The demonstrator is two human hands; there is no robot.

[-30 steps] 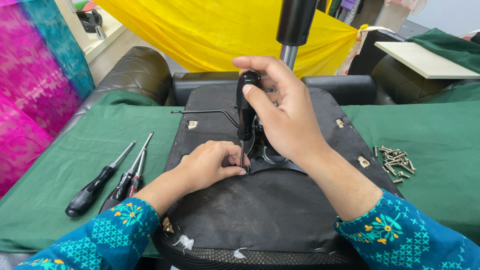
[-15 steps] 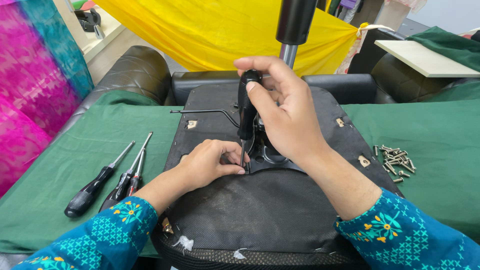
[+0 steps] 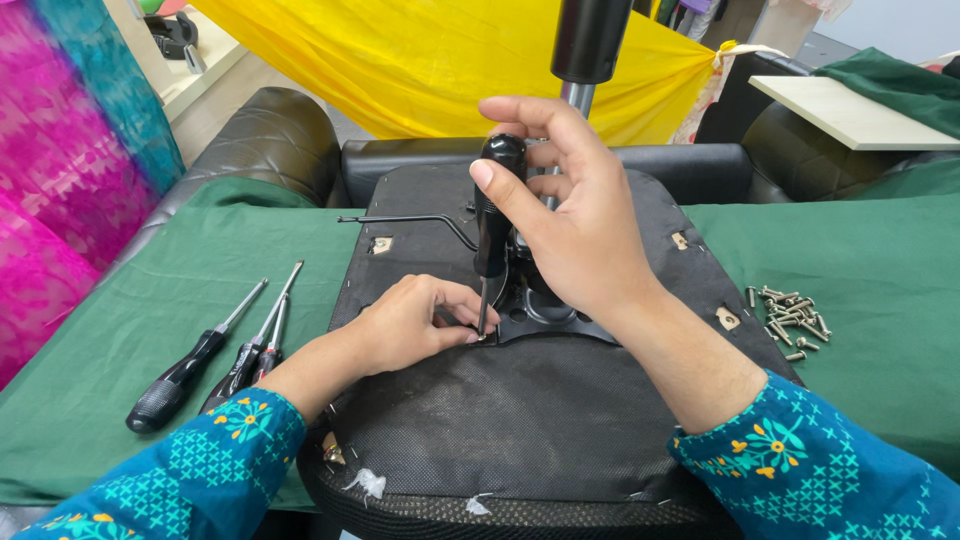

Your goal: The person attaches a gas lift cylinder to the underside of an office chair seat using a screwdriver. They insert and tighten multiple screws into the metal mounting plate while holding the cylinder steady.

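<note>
Right hand (image 3: 580, 240) grip clamped on upright black-handled screwdriver (image 3: 492, 215), tip down on metal mounting plate (image 3: 545, 315) at centre of upturned chair seat (image 3: 520, 420). Left hand (image 3: 415, 325) fingers pinched together beside tip, at 9 o'clock. Loose screws (image 3: 790, 318) at 3 o'clock; spare screwdrivers (image 3: 215, 350) at 9 o'clock.

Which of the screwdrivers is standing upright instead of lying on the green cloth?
The black-handled screwdriver gripped by the right hand, tip down on the chair base. The others lie flat on the cloth, left of the seat.
</note>
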